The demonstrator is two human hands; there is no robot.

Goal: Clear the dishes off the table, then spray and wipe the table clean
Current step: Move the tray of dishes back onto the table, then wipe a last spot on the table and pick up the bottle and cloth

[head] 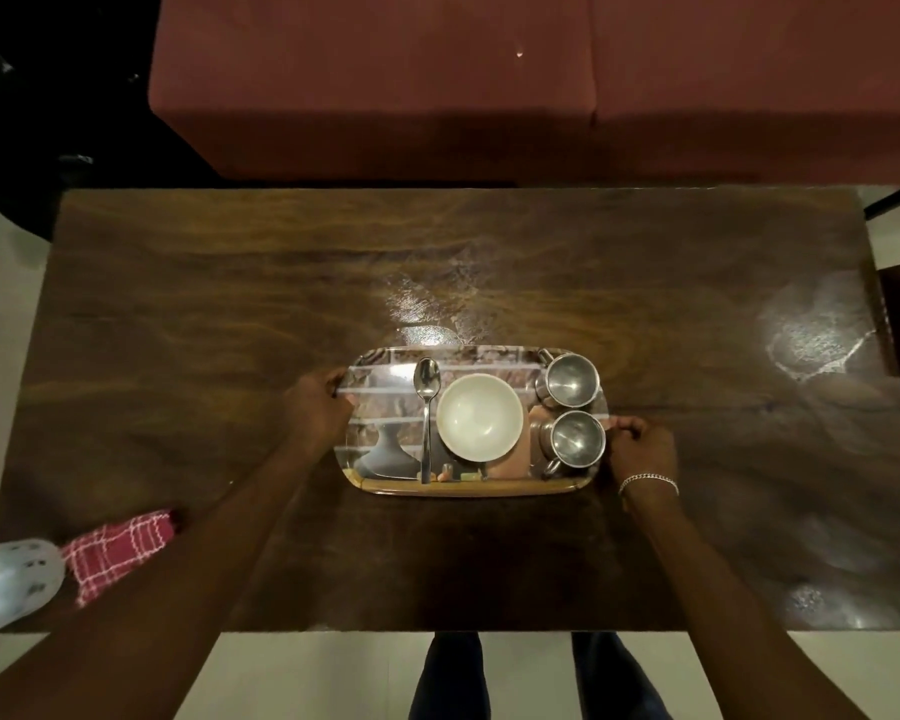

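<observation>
Setting: home living room | Evidence: dark wooden table [178,330] standing on a pale floor [323,672] | red-brown upholstered sofa [437,85] along the table's far edge | serving tray [458,490] with bowl [479,415] and steel cups [570,379] toward the near edge | checked cloth [120,548] at the near-left corner

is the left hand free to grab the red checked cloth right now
Probably not yet: the left hand grips the tray at its left edge. Nothing lies between it and the cloth, so once it lets go the way looks free.
</observation>
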